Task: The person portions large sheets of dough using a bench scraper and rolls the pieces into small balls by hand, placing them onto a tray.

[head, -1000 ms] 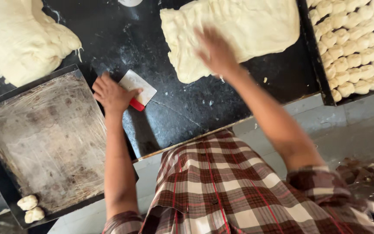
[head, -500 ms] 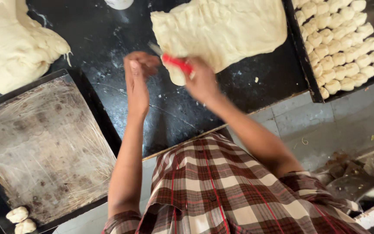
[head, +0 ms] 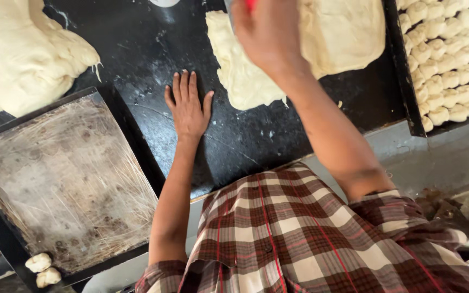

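My left hand point(head: 187, 106) lies flat, fingers apart, on the black worktop point(head: 153, 59), holding nothing. My right hand point(head: 264, 32) is raised over a large slab of pale dough point(head: 332, 38) and closed around a dough scraper with a red handle point(head: 249, 4), of which only a sliver shows at the top edge. The dough slab lies just right of my left hand, a small gap apart.
A greased, scratched baking tray point(head: 55, 179) sits at the left with two dough balls point(head: 42, 268) at its near corner. A second big dough mass point(head: 23, 51) lies top left. A tray of several shaped dough pieces point(head: 451, 59) stands at the right.
The scraper passed from beside my left hand into my right hand, which rose over the dough slab. My left hand dropped flat onto the worktop.
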